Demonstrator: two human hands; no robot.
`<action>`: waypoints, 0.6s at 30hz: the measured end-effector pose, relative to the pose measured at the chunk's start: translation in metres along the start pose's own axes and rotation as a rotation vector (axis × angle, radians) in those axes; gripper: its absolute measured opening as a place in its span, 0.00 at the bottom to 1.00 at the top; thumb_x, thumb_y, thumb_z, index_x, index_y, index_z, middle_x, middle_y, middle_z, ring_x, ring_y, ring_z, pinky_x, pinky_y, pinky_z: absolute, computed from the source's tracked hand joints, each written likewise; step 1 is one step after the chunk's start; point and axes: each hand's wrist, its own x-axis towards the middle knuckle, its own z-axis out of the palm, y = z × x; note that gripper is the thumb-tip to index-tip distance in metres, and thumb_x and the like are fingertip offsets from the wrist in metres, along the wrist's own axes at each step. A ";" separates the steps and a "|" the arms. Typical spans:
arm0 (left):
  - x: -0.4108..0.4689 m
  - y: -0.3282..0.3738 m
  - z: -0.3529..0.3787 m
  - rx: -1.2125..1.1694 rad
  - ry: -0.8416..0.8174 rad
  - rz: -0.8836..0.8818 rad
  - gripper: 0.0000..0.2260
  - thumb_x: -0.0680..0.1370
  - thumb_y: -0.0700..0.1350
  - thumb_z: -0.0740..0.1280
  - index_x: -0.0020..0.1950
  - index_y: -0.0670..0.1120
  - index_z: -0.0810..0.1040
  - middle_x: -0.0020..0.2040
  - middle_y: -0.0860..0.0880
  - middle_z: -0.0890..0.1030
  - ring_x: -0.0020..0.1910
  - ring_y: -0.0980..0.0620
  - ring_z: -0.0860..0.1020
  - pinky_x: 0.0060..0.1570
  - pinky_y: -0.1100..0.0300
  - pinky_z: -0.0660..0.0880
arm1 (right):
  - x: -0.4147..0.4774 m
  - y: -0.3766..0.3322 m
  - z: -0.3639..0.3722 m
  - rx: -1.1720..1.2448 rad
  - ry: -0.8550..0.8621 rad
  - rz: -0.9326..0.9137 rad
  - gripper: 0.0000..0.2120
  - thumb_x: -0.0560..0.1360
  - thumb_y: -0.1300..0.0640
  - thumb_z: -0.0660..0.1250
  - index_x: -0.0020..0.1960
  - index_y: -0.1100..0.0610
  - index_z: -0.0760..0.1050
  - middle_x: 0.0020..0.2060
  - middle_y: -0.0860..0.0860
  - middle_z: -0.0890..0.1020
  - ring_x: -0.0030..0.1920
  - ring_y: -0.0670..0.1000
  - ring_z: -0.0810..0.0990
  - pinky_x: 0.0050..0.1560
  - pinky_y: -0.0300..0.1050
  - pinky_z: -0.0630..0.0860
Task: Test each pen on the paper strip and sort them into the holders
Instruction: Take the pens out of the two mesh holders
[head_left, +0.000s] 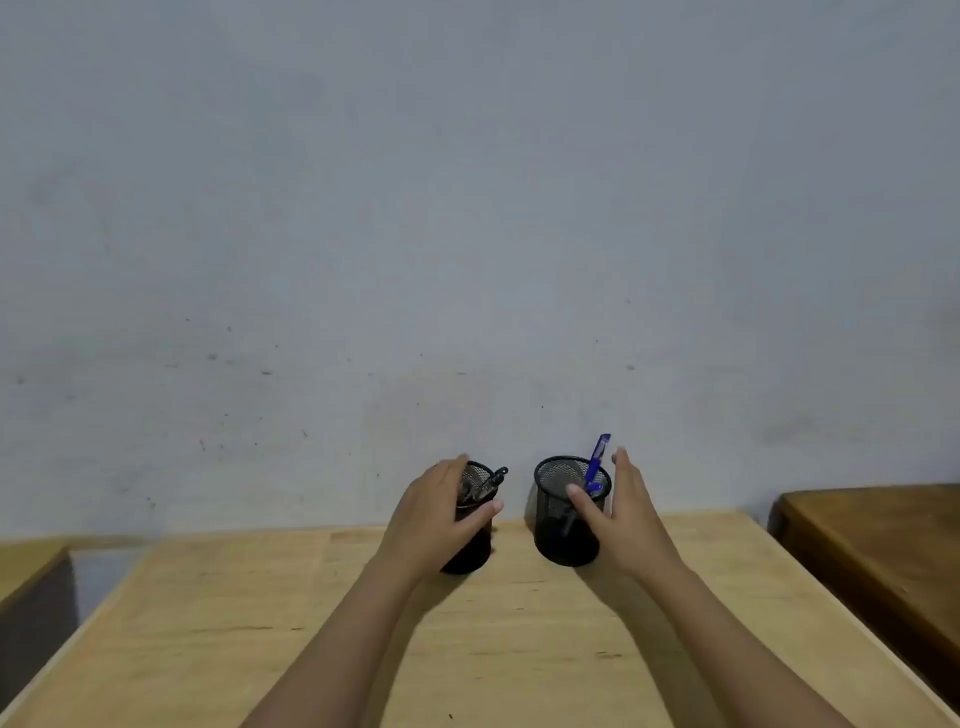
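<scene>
Two black mesh holders stood side by side at the far edge of a wooden table, close to a wall. The left hand curled round the left holder, whose black pens leaned right. The right hand, fingers straight, flanked the right holder, thumb touching its front. A blue pen stood almost upright inside. No paper strip showed.

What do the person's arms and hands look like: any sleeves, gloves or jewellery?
The left forearm and right forearm are bare down to the frame's lower edge; no sleeve shows. The left hand and right hand are bare too: no gloves, and no ring, watch or bracelet can be seen, though the picture is slightly blurred.
</scene>
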 end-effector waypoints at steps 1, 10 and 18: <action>0.005 0.001 0.003 0.006 0.006 0.018 0.32 0.76 0.63 0.60 0.74 0.46 0.61 0.69 0.52 0.70 0.66 0.53 0.68 0.64 0.60 0.62 | 0.006 0.001 0.002 0.026 0.010 0.000 0.43 0.73 0.35 0.59 0.77 0.54 0.42 0.77 0.51 0.52 0.75 0.50 0.55 0.72 0.50 0.59; 0.030 0.004 0.010 -0.111 -0.030 0.090 0.15 0.77 0.52 0.65 0.61 0.49 0.74 0.56 0.54 0.76 0.55 0.54 0.75 0.55 0.57 0.72 | 0.026 -0.009 0.013 -0.030 0.007 -0.110 0.37 0.75 0.43 0.63 0.76 0.53 0.49 0.71 0.49 0.66 0.68 0.49 0.67 0.62 0.45 0.69; 0.034 0.001 0.009 -0.252 -0.094 0.075 0.10 0.76 0.51 0.67 0.54 0.47 0.78 0.50 0.55 0.76 0.49 0.56 0.76 0.52 0.59 0.73 | 0.035 -0.024 0.017 -0.110 -0.017 -0.124 0.20 0.76 0.52 0.63 0.64 0.57 0.65 0.58 0.52 0.75 0.58 0.55 0.74 0.55 0.48 0.74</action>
